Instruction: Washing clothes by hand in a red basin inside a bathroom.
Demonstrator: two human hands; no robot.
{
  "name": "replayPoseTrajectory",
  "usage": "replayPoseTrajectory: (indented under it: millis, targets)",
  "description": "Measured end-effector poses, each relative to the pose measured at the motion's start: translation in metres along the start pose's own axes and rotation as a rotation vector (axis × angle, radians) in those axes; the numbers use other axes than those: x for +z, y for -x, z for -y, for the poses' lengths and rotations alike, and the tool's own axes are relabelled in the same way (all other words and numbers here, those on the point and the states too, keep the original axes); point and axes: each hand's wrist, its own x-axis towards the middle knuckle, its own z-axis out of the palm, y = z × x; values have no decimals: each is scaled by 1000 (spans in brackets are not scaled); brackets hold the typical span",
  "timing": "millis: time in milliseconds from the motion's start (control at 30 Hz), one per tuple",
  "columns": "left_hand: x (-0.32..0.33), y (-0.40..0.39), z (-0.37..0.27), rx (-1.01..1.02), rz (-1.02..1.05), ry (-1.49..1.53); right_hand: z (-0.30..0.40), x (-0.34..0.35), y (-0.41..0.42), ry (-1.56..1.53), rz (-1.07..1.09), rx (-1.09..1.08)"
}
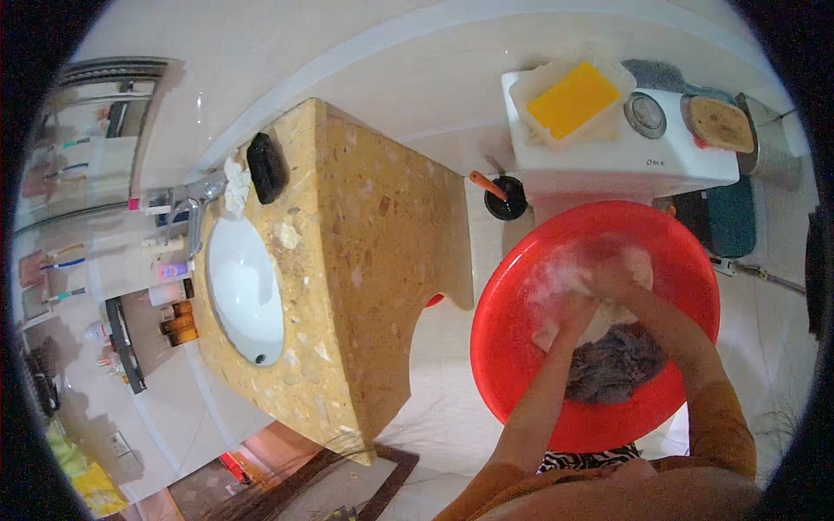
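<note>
A large red plastic basin (498,325) stands in front of me, with both hands inside it. My left hand (576,312) is on a pale wet cloth (609,319) and grips part of it. Against the same cloth, higher in the basin, my right hand (612,280) is closed on it; motion blurs its fingers. Whitish suds (554,270) lie in the basin left of my hands. A dark grey bundle of cloth (616,365) rests nearer to me, below the pale one.
Behind the basin is a white appliance (560,159) carrying a plastic tray (573,98) and a brush (720,124). A black pot with an orange handle (505,198) stands beside it. To the left, a stone counter (384,260) holds an oval sink (244,293).
</note>
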Motion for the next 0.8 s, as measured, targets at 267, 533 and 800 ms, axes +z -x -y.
replayPoseTrajectory:
  millis: [267,533,800]
  targets:
    - [-40,124,3,460,-346,269,19,-77,115,-225,-526,48]
    - [-53,66,29,-220,-506,1050,-51,40,47,-475,-333,584]
    - [-48,48,4,131,-218,1308,19,-4,34,-677,-297,324]
